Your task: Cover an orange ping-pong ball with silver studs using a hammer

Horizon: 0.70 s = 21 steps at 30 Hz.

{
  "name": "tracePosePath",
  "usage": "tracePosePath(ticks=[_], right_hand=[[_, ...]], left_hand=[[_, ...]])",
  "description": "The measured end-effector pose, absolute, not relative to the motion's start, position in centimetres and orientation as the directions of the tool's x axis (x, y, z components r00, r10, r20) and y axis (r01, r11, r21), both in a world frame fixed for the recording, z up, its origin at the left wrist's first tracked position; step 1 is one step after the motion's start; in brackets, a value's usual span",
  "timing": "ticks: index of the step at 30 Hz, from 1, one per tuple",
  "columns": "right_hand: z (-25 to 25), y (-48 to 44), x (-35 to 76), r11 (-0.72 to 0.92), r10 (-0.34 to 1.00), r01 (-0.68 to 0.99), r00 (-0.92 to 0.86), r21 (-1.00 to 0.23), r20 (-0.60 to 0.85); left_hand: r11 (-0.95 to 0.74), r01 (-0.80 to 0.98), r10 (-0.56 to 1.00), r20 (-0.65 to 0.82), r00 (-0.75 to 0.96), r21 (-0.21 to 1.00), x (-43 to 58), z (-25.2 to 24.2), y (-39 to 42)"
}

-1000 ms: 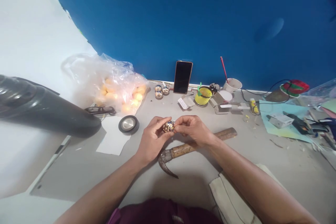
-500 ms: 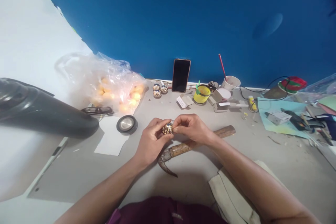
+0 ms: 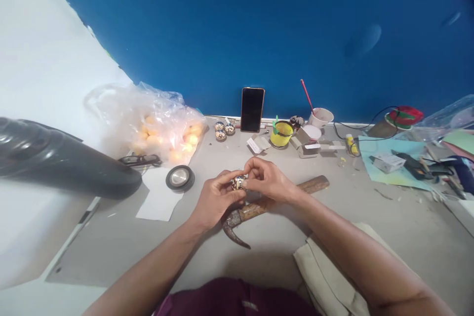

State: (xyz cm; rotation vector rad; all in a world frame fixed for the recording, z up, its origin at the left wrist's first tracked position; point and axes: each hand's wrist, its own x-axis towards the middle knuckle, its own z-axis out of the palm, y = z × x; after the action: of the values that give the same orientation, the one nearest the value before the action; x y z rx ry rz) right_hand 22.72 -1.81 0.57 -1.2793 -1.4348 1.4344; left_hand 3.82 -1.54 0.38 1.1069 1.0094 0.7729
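Note:
Between my two hands is a small shiny ball (image 3: 239,183), covered in mirror-like gold and silver pieces. My left hand (image 3: 217,197) grips it from the left, thumb below and fingers above. On its right side, the bent fingers and thumb of my right hand (image 3: 268,180) pinch the ball; fingertips cover part of it. Beneath the hands a claw hammer (image 3: 254,210) with a worn wooden handle lies on the table, its rusty claw toward me. Several similar shiny balls (image 3: 220,134) sit together near the wall.
A phone (image 3: 252,109) leans on the blue wall. Left are a plastic bag of orange balls (image 3: 151,131), a round dark lid (image 3: 179,177), white paper (image 3: 157,202) and a big dark cylinder (image 3: 74,163). Right are a yellow cup (image 3: 281,134), small boxes (image 3: 307,148) and a folded cloth (image 3: 329,276).
My right fingers have shifted on the ball, now covering more of its right side. The ball looks slightly turned. The camera view has moved a little.

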Motion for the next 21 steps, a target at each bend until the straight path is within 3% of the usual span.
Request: tracePosePath(ticks=[4, 7, 11, 15, 21], right_hand=[[0.2, -1.3, 23.6, -0.142, 0.947, -0.028, -0.296, -0.989, -0.128], [-0.5, -0.6, 24.3, -0.134, 0.971, -0.078, -0.212, -0.988, -0.115], [-1.5, 0.0, 24.3, -0.138, 0.986, 0.035, -0.09, -0.99, -0.141], [-1.8, -0.1, 23.9, -0.091, 0.985, 0.185, -0.126, -0.978, -0.116], [-2.2, -0.2, 23.6, -0.013, 0.992, 0.397, -0.112, -0.918, -0.063]], left_hand=[[0.363, -0.121, 0.853, -0.278, 0.441, 0.924, 3.6, 0.1, -1.5], [0.408, -0.225, 0.854, -0.283, 0.437, 0.885, 3.3, 0.1, -1.3], [0.428, -0.248, 0.861, -0.308, 0.405, 0.869, 3.2, 0.5, -0.9], [0.434, -0.233, 0.863, -0.326, 0.387, 0.87, 3.1, 0.4, -0.5], [0.507, -0.361, 0.839, -0.352, 0.416, 0.783, 2.9, 0.3, -0.1]])
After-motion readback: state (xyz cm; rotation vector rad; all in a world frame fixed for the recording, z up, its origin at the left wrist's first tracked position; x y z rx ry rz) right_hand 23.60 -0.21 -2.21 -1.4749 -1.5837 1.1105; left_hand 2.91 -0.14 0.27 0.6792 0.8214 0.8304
